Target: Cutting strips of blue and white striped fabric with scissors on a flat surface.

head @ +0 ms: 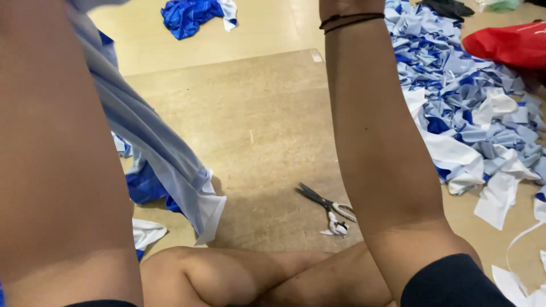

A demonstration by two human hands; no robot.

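Note:
Both my arms are raised, and both hands are cut off by the top edge of the view. My left forearm (57, 142) fills the left side. My right forearm (375, 142) rises through the middle right, with thin black bands (350, 21) around the wrist. A light blue garment with a white hem (165, 153) hangs down from the upper left beside my left arm; what holds it is out of sight. Scissors with white-wrapped handles (327, 207) lie shut on a brown board (256, 113), just left of my right elbow.
My crossed legs (239, 273) are at the bottom. A big heap of blue and white fabric scraps (466, 96) covers the floor on the right, with a red cloth (506, 45) behind it. A blue cloth bundle (190, 14) lies at the far top.

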